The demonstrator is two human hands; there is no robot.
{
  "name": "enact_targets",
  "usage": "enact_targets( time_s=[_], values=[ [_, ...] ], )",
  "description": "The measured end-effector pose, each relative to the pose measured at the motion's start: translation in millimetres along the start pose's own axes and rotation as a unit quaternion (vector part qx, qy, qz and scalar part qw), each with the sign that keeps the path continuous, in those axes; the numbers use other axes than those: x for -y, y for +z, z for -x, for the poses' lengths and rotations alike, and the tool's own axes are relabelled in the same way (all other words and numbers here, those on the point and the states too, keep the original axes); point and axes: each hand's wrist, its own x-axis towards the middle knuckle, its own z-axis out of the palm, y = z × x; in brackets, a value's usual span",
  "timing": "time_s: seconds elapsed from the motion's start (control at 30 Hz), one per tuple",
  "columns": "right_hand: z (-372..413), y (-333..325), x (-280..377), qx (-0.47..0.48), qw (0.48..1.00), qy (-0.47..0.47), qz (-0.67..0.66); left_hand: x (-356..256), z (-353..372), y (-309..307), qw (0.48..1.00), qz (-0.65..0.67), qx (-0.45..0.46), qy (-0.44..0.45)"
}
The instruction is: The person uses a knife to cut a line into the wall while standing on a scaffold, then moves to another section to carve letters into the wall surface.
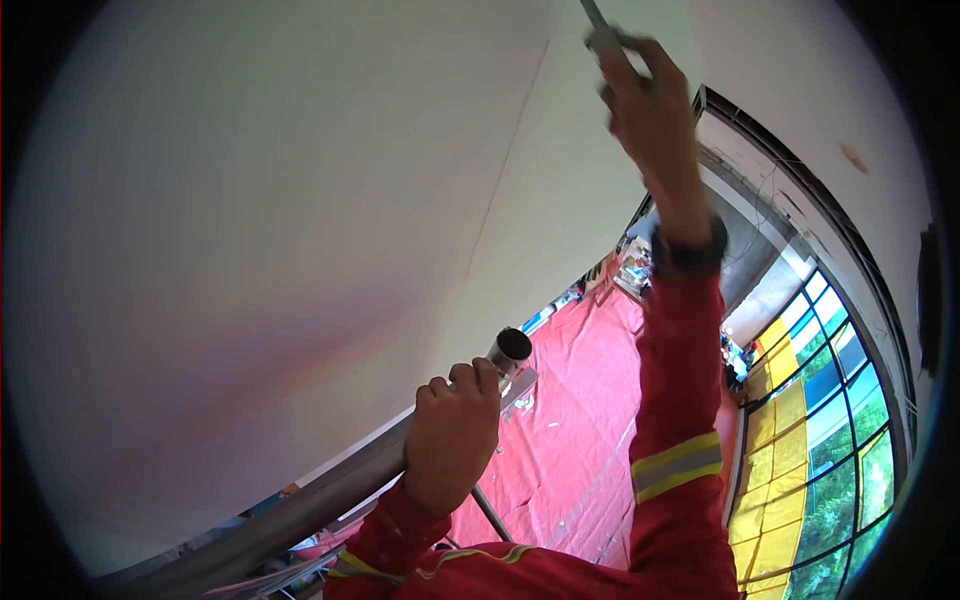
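Low in the view, my left hand [453,435] is closed around a grey metal pipe [350,480], near its open round end. My right hand [645,110] is raised at the top, fingers wrapped round a thin grey tool [594,14] whose far part leaves the frame. The tool is slightly blurred, and its tip cannot be seen. Both arms wear red sleeves with yellow and grey bands, and a dark band circles the right wrist. A large pale panel [300,180] with a thin seam fills the upper left, close to both hands.
Far below lies a floor covered in red sheeting [570,420]. Windows with dark frames [850,440] and yellow cloth [775,460] stand at the right. A cluttered pile of items [635,265] sits beyond the sheeting. More metal poles [490,515] are under the pipe.
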Motion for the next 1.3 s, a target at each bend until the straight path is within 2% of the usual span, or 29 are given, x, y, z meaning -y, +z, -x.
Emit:
enact_targets(
  time_s=[0.07,0.13,0.17,0.27,0.33,0.4,0.43,0.5,0.57,0.6,0.67,0.77,0.87,0.9,0.97,1.0,1.2,1.3],
  values=[
    [-33.1,20.6,-0.2,-0.028,0.999,0.037,0.009,-1.1,2.0,-0.7,1.000,0.001,0.009,0.001],
    [-40.8,21.0,28.2,-0.017,0.995,0.094,-0.016,1.7,-1.3,-0.3,1.000,-0.002,-0.003,0.000],
    [-38.0,21.3,16.7,-0.029,0.997,0.073,-0.005,-0.4,2.8,-0.6,1.000,0.001,-0.001,0.002],
    [1.9,0.1,5.9,-0.014,0.996,0.081,-0.031,1.0,3.9,1.6,1.000,0.023,-0.015,0.006],
    [35.5,-22.4,29.7,0.030,0.986,0.163,0.019,0.0,4.6,-0.3,1.000,0.020,0.006,0.003],
    [32.5,-21.5,20.3,0.033,0.993,0.103,0.043,-1.8,3.0,-1.1,1.000,0.018,0.017,0.001],
    [11.6,-7.2,-9.0,0.011,0.999,0.003,0.040,-2.1,1.8,-1.3,1.000,0.015,0.018,0.001],
    [-11.8,8.2,-16.7,-0.025,0.999,-0.039,0.022,0.5,3.2,-2.3,1.000,0.012,0.025,0.007],
    [-37.8,24.8,23.0,-0.046,0.997,0.060,-0.009,1.6,2.0,-4.3,0.999,0.021,0.026,0.008],
    [-32.9,22.3,18.7,-0.039,0.998,0.056,0.002,0.3,2.7,-3.6,1.000,0.013,0.016,0.009],
    [-8.5,11.0,8.2,-0.034,0.998,0.053,0.025,2.3,4.6,-0.7,1.000,-0.010,-0.003,0.020],
    [51.6,-19.5,26.8,0.025,0.986,0.158,0.040,2.4,4.3,-0.7,1.000,-0.013,-0.004,0.024],
    [22.4,0.5,-3.2,-0.018,0.998,0.027,-0.046,0.8,2.5,-1.2,0.999,-0.020,0.015,0.024],
    [-6.1,17.1,0.0,-0.034,0.994,0.081,-0.057,0.7,1.1,-1.2,1.000,-0.019,0.010,0.022],
    [-40.2,31.1,-2.1,-0.059,0.998,0.005,0.020,1.0,3.2,-1.8,1.000,-0.014,0.008,0.022],
    [-44.0,32.9,-0.2,-0.082,0.997,-0.002,0.010,1.4,1.7,-1.2,1.000,-0.012,0.002,0.022],
    [53.3,-17.0,25.3,0.007,0.993,0.119,0.005,0.4,2.7,-4.8,1.000,0.001,0.008,0.015],
    [20.2,3.0,15.3,-0.021,0.998,0.046,-0.041,1.1,2.3,-5.5,1.000,-0.011,0.012,0.014]
  ],
)
